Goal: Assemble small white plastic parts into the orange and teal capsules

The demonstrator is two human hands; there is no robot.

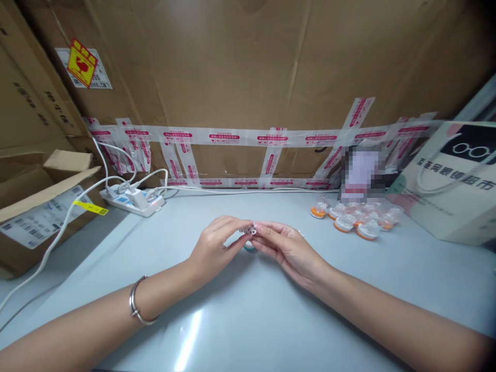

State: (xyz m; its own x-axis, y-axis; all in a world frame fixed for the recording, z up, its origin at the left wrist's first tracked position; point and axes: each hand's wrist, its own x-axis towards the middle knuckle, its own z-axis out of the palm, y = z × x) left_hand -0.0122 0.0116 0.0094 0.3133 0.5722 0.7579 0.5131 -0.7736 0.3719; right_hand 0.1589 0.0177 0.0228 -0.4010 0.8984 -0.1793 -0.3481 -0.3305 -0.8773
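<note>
Both hands meet above the middle of the table, around a small white piece with dark holes or spots [249, 229]; its exact kind is too small to tell. My left hand [217, 243] pinches it from the left between thumb and fingers. From the other side my right hand [289, 249] closes its thumb and fingertips on its right end. Just under the fingertips shows part of a small round thing with a green rim [250, 247], mostly covered by the hands. A tiny white bit [301, 233] lies behind my right hand.
Several small clear-topped things with orange bases [355, 218] stand at the right, by a paper bag [445, 206]. At the left are a power strip [134, 200] with white cables and an open cardboard box [46, 212]. A large taped carton [232, 77] walls the back.
</note>
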